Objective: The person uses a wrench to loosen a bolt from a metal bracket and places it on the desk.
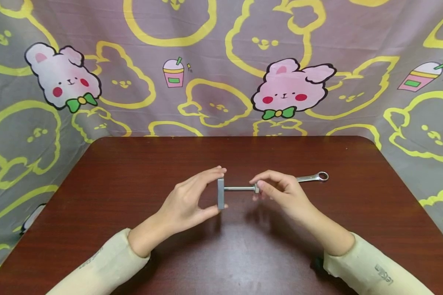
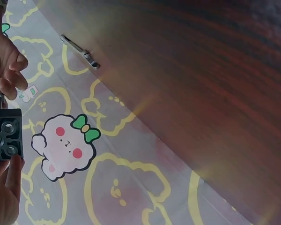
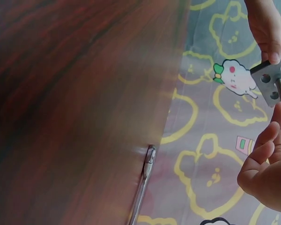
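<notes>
My left hand (image 1: pixel 186 201) grips a grey square metal plate (image 1: pixel 220 194) by its upper and lower edges, holding it upright above the table. Several holes show in the plate (image 3: pixel 271 87) in the right wrist view. A long silver bolt (image 1: pixel 240 189) runs sideways from the plate's middle. At the bolt's other end, a hexagonal piece is pinched between the thumb and fingers of my right hand (image 1: pixel 286 194). Whether that piece is the bolt's head or a nut is hard to tell. The left wrist view shows the plate's recessed other face, cut off by the frame edge.
A silver wrench (image 1: pixel 313 178) with a ring end lies on the dark red-brown table (image 1: pixel 133 176), behind my right hand and partly hidden by it. Beyond the table's far edge hangs a cartoon-patterned curtain (image 1: pixel 214 53), which also covers both sides.
</notes>
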A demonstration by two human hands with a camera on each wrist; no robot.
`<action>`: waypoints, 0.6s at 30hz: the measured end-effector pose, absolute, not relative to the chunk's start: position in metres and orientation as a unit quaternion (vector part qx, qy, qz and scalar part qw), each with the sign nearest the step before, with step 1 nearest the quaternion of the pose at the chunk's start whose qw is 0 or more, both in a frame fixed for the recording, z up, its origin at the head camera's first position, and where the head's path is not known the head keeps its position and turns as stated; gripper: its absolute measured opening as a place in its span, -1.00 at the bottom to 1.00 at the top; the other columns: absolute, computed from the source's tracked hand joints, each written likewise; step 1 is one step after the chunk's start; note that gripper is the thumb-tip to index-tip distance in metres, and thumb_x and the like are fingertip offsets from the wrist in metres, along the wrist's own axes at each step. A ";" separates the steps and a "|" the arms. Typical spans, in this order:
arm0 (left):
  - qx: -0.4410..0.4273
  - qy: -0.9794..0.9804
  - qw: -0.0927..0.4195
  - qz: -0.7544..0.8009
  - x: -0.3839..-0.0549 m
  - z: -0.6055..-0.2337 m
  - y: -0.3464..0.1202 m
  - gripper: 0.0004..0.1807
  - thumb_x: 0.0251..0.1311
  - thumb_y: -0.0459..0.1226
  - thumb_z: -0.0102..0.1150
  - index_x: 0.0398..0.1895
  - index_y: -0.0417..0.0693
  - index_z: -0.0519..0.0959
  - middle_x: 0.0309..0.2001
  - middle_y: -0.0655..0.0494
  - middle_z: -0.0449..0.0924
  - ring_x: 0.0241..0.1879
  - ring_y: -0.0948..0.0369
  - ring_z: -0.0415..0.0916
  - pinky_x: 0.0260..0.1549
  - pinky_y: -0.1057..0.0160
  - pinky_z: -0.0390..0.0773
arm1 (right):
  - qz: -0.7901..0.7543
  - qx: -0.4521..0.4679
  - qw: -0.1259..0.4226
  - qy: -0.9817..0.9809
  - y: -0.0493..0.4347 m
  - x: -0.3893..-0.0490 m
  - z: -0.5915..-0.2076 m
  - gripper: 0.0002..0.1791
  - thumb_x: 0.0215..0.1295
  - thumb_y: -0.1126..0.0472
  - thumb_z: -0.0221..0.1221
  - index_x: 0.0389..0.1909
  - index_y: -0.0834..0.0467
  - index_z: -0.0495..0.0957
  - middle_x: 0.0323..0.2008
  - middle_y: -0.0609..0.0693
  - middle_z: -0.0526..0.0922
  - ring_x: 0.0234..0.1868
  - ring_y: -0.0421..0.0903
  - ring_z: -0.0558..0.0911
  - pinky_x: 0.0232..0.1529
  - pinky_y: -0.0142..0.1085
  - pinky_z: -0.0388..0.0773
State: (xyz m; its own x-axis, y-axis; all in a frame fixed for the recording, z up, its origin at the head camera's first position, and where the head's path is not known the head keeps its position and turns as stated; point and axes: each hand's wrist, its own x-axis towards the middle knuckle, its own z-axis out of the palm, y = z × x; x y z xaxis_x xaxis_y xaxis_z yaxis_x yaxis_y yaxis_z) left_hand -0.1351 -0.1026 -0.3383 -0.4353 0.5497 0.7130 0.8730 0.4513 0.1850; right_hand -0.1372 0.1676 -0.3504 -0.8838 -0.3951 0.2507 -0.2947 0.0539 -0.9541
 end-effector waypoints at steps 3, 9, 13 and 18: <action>-0.442 -0.802 0.292 -0.277 -0.136 -0.339 -0.103 -0.21 -0.18 -0.23 0.60 0.17 -0.24 0.44 0.19 -0.05 0.60 0.20 0.05 0.57 0.16 0.17 0.58 | -0.625 -0.234 0.015 0.744 0.166 -0.136 -0.351 -0.82 0.37 0.37 0.17 -0.09 0.36 0.60 -0.30 -0.15 0.67 -0.30 -0.21 0.67 -0.29 -0.37 0.64; -0.435 -0.806 0.290 -0.278 -0.138 -0.339 -0.103 -0.21 -0.19 -0.23 0.60 0.17 -0.25 0.45 0.20 -0.03 0.60 0.20 0.07 0.57 0.15 0.16 0.59 | -0.587 -0.269 -0.045 0.762 0.160 -0.134 -0.350 -0.80 0.19 0.48 0.27 -0.21 0.18 0.62 -0.22 -0.11 0.63 -0.22 -0.21 0.54 -0.35 -0.36 0.58; -0.439 -0.806 0.286 -0.277 -0.138 -0.340 -0.104 -0.22 -0.18 -0.25 0.59 0.18 -0.23 0.44 0.20 -0.04 0.59 0.21 0.07 0.56 0.15 0.16 0.59 | -0.587 -0.291 -0.038 0.754 0.161 -0.135 -0.350 -0.75 0.18 0.52 0.25 -0.26 0.11 0.62 -0.21 0.02 0.63 -0.20 -0.20 0.56 -0.35 -0.34 0.59; -0.443 -0.802 0.288 -0.279 -0.138 -0.342 -0.104 -0.22 -0.18 -0.24 0.59 0.17 -0.23 0.45 0.19 -0.04 0.60 0.21 0.06 0.57 0.17 0.17 0.57 | -0.583 -0.269 -0.008 0.766 0.165 -0.137 -0.350 -0.84 0.29 0.40 0.23 -0.16 0.18 0.65 -0.19 -0.10 0.67 -0.22 -0.20 0.58 -0.34 -0.34 0.60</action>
